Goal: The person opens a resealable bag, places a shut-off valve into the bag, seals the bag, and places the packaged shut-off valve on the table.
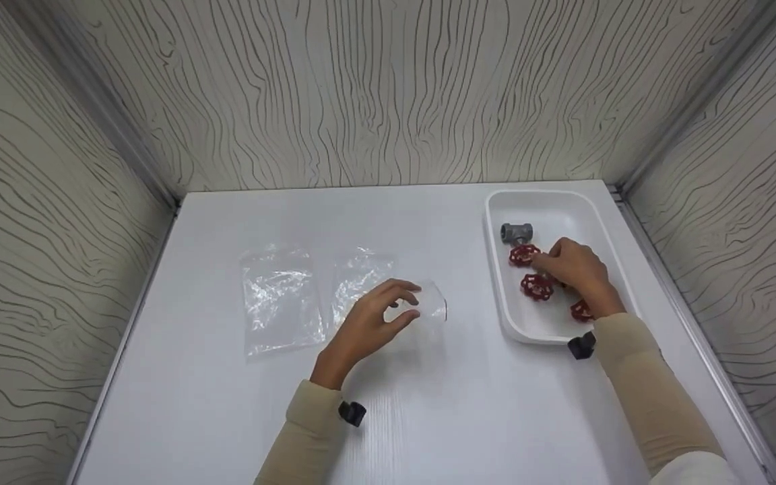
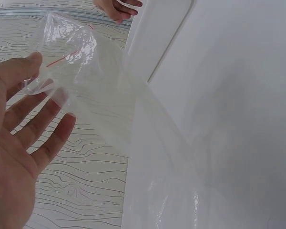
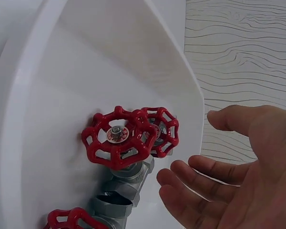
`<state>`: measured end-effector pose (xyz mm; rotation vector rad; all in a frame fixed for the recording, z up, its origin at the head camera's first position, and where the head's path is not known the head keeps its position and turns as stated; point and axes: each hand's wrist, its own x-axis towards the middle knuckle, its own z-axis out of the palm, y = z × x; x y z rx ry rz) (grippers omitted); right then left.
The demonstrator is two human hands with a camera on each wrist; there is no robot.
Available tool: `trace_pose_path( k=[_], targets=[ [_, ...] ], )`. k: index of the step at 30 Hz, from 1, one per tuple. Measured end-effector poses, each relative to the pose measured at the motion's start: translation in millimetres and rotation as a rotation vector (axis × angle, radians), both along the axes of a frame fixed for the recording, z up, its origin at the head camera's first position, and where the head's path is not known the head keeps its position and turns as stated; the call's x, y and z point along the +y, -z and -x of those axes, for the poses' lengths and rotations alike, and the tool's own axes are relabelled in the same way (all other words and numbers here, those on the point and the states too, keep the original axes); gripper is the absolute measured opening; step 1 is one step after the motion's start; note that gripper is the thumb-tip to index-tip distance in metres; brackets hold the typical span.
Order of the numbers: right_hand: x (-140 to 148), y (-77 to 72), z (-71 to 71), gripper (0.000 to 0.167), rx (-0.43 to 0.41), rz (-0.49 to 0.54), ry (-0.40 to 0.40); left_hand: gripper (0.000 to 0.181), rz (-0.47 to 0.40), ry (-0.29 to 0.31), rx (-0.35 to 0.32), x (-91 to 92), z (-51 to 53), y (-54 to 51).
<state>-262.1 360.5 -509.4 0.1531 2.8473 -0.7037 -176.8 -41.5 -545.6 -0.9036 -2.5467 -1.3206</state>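
- From here I see the white tabletop (image 1: 469, 417) meet a grained far wall (image 1: 374, 87), with side walls (image 1: 38, 222) along its left and right edges.
- The white tray (image 1: 563, 209) sits close to the right edge; its left rim is the border I watch, and a strip of tabletop separates it from the left hand (image 1: 363, 325).
- I also have tabletop on the near side, between the two forearms, and more beyond the left hand.
- To the left, two flat bags (image 1: 281, 306) lie side by side, the right one partly covered by that hand.
- The left arm reaches in from the near side, wrist angled right; I see the thumb and forefinger pinching the top of a clear bag (image 2: 105, 90), the other fingers spread. Whether its lower end touches the tabletop, I cannot tell.
- The right arm crosses the tray's near right side; the right hand (image 1: 578, 273) is over the tray, fingers loosely spread, thumb apart, with a gap to the wheels in its wrist view.
- In the tray I count three red handwheels (image 1: 537, 287), the farthest just beside a grey fitting (image 1: 516, 233), the nearest partly under the wrist.
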Motion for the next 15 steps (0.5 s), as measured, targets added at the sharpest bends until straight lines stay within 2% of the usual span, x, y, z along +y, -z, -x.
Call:
trace_pose_path(
  k=[7,15],
  targets=[
    [5.1,5.1,3.3,0.049,-0.054,-0.005,0.01,0.014,-0.01,-0.002,0.009,-0.1,-0.8,0.2],
    [7.4,15.3,10.5,0.058,-0.127,-0.054,0.05,0.016,-0.017,0.008,0.019,0.0,-1.1,-0.1]
  ],
)
